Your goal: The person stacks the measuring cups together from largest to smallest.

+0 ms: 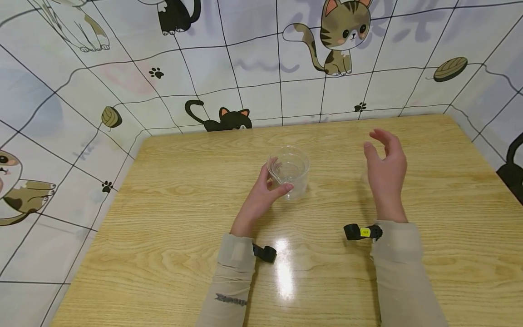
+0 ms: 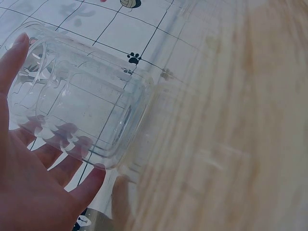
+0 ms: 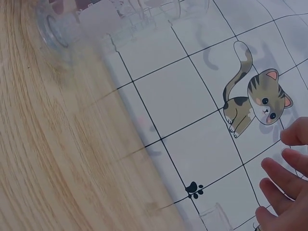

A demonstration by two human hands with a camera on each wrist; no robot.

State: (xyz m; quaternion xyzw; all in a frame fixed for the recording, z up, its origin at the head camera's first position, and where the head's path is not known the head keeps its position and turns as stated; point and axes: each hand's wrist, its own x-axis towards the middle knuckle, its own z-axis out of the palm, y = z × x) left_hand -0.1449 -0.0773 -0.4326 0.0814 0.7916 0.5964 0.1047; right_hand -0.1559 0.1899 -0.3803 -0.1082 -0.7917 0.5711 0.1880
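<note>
A clear see-through cup (image 1: 300,175) stands mouth up near the middle of the table. My left hand (image 1: 265,193) grips its near left side, with the thumb in front and the fingers round the far side. Through the cup wall (image 2: 96,103) the left wrist view shows those fingers; more than one curved line shows near the rim, and I cannot tell if a second cup sits inside. To the right, my right hand (image 1: 387,175) is raised over the table, fingers loosely bent and holding nothing. Beside its fingers the right wrist view shows part of a small clear object (image 3: 215,219), mostly cut off.
The wooden table (image 1: 184,181) ends at a cat-printed, grid-lined sheet (image 1: 261,68) along its back and sides. Black straps (image 1: 363,232) sit at both wrists. A bright reflection lies on the tabletop in front of the cup.
</note>
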